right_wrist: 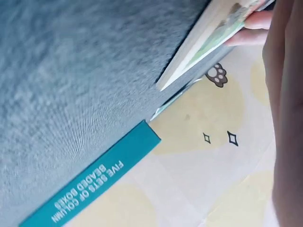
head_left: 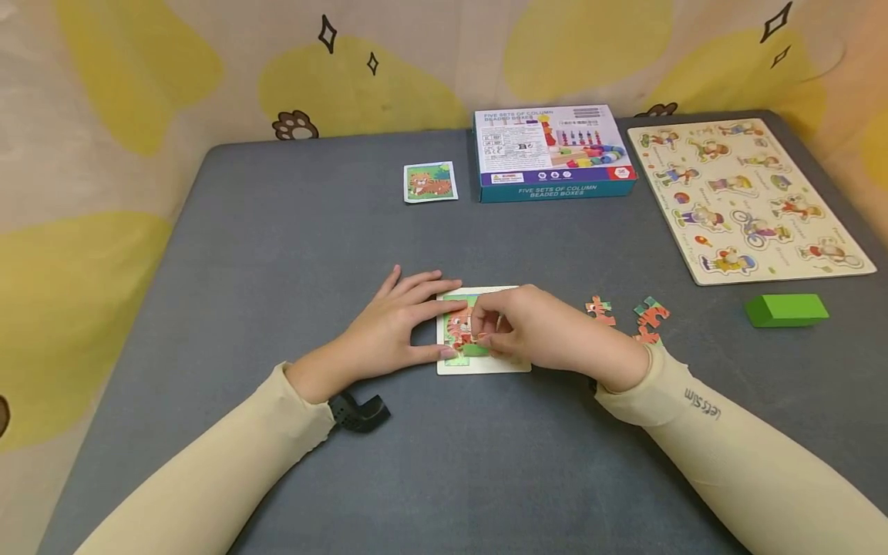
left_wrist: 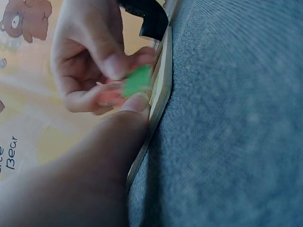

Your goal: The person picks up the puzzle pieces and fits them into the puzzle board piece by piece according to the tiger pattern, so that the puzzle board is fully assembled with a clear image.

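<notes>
A small wooden puzzle board with a partly assembled orange tiger picture lies on the table between both hands. My left hand rests on its left side, fingers stretched over the top edge and picture, thumb at the lower edge. My right hand is over the board's right part, thumb and fingers curled as they pinch a puzzle piece. In the left wrist view this green-and-orange puzzle piece shows between the fingertips, just above the board near the left thumb. The right fingers hide part of the picture.
Loose orange and green puzzle pieces lie right of the board, beside the right forearm. Farther right are a green block and a large picture board. Behind stand a beaded-boxes carton and a tiger card.
</notes>
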### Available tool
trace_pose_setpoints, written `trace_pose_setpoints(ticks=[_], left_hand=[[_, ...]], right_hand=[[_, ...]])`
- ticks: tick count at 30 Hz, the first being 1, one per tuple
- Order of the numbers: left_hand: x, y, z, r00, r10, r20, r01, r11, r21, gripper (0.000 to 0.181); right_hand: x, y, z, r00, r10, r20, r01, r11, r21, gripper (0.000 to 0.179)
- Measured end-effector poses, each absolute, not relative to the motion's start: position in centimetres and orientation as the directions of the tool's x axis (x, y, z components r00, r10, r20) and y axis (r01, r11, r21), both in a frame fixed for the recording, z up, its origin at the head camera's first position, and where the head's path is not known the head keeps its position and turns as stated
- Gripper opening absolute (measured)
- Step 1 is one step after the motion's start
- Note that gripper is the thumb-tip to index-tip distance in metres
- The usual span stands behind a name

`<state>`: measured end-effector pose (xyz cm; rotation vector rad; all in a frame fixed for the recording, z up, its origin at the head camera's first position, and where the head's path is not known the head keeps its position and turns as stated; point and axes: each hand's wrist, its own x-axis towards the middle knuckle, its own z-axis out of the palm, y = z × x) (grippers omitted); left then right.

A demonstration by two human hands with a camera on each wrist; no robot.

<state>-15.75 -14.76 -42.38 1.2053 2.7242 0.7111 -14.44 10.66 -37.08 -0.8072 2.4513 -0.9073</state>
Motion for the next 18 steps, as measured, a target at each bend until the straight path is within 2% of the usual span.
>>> trace_pose_setpoints(ticks=[5,11,18], left_hand=[[-15.76,-14.74,-42.38,-0.688,0.717,0.112,0.680,0.582,0.446,0.065],[-15.79,-14.74,-42.38,-0.688,0.717,0.113,0.680,0.583,0.444,0.066],[-15.80,-14.78,-42.40,-0.687,0.719,0.106,0.680,0.585,0.442,0.066]], right_hand=[[-14.09,10.48,-36.89,-0.767,-0.608,-0.204,-0.407,0.708,-0.577,0.016],[-14.04,10.63,-36.57,-0.760,-0.603,-0.241,-0.421,0.740,-0.525,0.012],[-13.86,10.67,-36.30,-0.765,-0.596,-0.245,-0.442,0.762,-0.474,0.017]])
